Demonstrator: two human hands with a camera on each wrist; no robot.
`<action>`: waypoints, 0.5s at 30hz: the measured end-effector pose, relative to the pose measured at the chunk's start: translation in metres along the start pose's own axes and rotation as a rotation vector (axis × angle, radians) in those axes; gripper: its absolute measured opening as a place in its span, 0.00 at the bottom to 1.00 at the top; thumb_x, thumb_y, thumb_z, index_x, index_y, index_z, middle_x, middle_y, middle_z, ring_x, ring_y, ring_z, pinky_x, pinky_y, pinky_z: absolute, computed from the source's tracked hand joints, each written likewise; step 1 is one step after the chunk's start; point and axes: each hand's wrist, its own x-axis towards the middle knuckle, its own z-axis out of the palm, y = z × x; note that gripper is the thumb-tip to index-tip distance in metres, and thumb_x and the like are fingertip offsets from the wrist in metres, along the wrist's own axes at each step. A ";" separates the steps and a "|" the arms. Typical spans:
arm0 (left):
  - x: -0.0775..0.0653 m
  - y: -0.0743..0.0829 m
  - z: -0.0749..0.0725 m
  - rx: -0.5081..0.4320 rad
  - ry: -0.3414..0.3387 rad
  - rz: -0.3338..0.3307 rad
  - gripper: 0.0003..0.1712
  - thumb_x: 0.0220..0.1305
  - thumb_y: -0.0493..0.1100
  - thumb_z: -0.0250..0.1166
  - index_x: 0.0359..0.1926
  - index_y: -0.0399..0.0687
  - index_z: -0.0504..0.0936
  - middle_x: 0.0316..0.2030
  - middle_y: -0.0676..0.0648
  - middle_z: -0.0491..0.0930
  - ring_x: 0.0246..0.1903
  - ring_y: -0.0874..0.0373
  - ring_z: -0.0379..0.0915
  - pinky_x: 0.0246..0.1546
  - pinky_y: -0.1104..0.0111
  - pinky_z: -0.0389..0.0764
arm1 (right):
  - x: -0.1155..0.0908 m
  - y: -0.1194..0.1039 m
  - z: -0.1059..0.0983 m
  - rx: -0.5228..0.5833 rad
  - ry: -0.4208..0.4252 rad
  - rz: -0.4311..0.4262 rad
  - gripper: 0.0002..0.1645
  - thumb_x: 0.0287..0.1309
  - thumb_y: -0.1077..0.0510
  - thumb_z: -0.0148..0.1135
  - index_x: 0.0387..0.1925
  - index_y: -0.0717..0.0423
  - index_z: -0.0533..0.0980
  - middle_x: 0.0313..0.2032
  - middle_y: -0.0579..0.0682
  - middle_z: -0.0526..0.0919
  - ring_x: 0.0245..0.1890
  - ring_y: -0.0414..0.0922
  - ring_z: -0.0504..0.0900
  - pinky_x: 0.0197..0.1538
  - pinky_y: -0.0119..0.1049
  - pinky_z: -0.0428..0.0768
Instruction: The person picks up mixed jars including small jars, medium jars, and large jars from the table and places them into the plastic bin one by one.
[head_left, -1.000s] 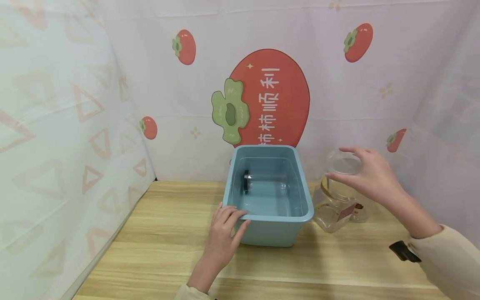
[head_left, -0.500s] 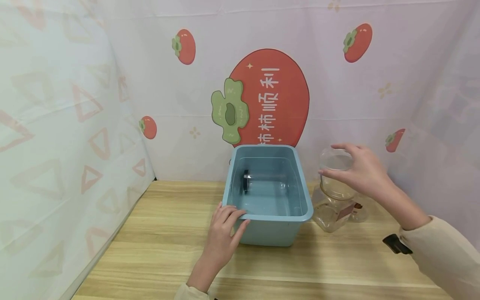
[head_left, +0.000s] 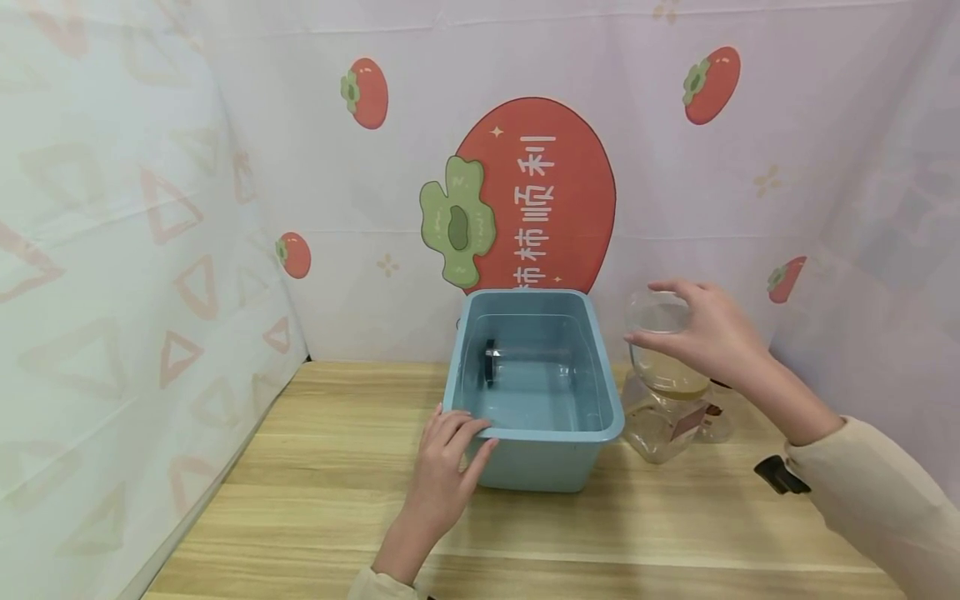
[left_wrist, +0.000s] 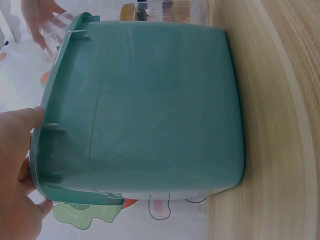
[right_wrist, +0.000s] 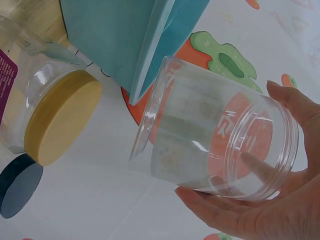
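Observation:
My left hand [head_left: 442, 467] grips the near left corner of a blue plastic bin [head_left: 543, 463], thumb on the outside and fingers over the rim. Inside the bin, a clear jar [head_left: 532, 355] with a black lid lies on its side. To the right, my right hand [head_left: 723, 342] holds a lidless clear plastic jar [right_wrist: 195, 125] in the air, thumb and fingers spread around its threaded mouth. That jar looks empty in the right wrist view. Its base is lower than its mouth, above another jar on the table and right of the bin.
Right of the bin stands a clear jar [head_left: 651, 433] with a maroon label and a gold lid [right_wrist: 65, 117]. Beside it is a jar with a dark lid [right_wrist: 21, 186]. A printed cloth [head_left: 375, 183] hangs behind the wooden table [head_left: 315, 500].
My right hand has moved left toward the bin with the clear jar, over about a second. My left hand and the bin stay in place.

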 end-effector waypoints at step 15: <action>0.000 -0.001 0.000 -0.010 -0.003 0.004 0.13 0.63 0.39 0.77 0.48 0.46 0.87 0.40 0.50 0.82 0.46 0.53 0.79 0.68 0.35 0.71 | 0.009 -0.014 0.003 0.028 -0.021 -0.036 0.51 0.59 0.44 0.79 0.74 0.64 0.68 0.69 0.74 0.69 0.71 0.72 0.64 0.65 0.74 0.71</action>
